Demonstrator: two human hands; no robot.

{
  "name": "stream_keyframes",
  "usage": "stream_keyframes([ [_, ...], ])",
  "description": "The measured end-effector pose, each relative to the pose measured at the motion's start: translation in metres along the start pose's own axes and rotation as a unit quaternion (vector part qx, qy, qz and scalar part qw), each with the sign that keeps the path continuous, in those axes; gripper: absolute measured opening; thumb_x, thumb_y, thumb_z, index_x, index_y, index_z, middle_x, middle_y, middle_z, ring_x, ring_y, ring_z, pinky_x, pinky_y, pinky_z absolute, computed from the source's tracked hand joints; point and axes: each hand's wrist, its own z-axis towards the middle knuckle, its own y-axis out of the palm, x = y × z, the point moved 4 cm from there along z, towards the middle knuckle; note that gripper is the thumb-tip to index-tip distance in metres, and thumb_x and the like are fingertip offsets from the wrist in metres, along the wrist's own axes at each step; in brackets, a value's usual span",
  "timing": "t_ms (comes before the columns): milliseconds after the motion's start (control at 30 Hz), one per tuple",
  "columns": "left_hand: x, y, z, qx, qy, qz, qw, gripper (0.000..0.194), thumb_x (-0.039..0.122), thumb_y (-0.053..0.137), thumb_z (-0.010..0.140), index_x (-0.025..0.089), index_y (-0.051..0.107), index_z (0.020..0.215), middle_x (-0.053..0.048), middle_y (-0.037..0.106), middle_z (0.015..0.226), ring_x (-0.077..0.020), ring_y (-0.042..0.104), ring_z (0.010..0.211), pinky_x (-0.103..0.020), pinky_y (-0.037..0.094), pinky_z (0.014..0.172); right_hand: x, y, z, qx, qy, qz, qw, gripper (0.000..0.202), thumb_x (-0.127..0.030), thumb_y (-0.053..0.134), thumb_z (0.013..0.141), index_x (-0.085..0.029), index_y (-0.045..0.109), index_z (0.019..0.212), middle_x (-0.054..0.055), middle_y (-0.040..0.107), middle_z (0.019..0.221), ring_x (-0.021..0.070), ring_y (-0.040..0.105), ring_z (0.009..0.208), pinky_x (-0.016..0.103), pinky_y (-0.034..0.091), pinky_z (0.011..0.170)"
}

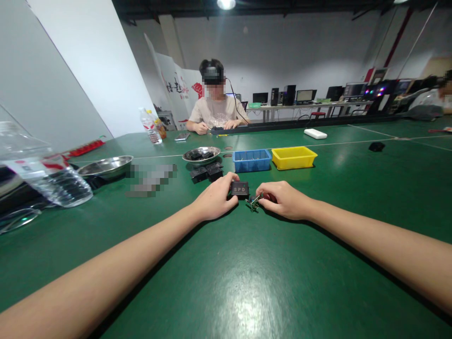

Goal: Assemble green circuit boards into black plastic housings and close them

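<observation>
Near the middle of the green table [212, 263], my left hand [219, 197] grips a small black box [240, 189] marked "SPD" by its left side. My right hand [284, 200] pinches a small green circuit board [254, 203] with parts on it, just right of and in front of the box. Several black boxes [206, 173] lie behind my left hand. Behind them a round metal dish [201, 162] holds more black pieces. A blue bin [252, 162] with small parts in it and a yellow bin [294, 158] stand beyond my hands.
To the left are a large water bottle [58, 176], a metal plate [106, 168] and a small bottle [151, 126]. A person [217, 106] sits across the table. A white box [315, 134] and a black object [376, 147] lie to the right.
</observation>
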Motion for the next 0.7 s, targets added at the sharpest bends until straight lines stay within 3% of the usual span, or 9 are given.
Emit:
stream_keyframes([
  [700,0.0049,-0.0017,0.0000,-0.006,0.029,0.011,1.000,0.038,0.030,0.057,0.079,0.019,0.048,0.114,-0.011,0.064,0.109,-0.0283,0.063,0.098,-0.044,0.051,0.088,0.0001,-0.0009,-0.0004,0.001,0.028,-0.005,1.000,0.005,-0.018,0.060,0.089,-0.019,0.056,0.093,-0.002,0.056,0.071,0.0132,0.048,0.062,0.025,0.032,0.063],
])
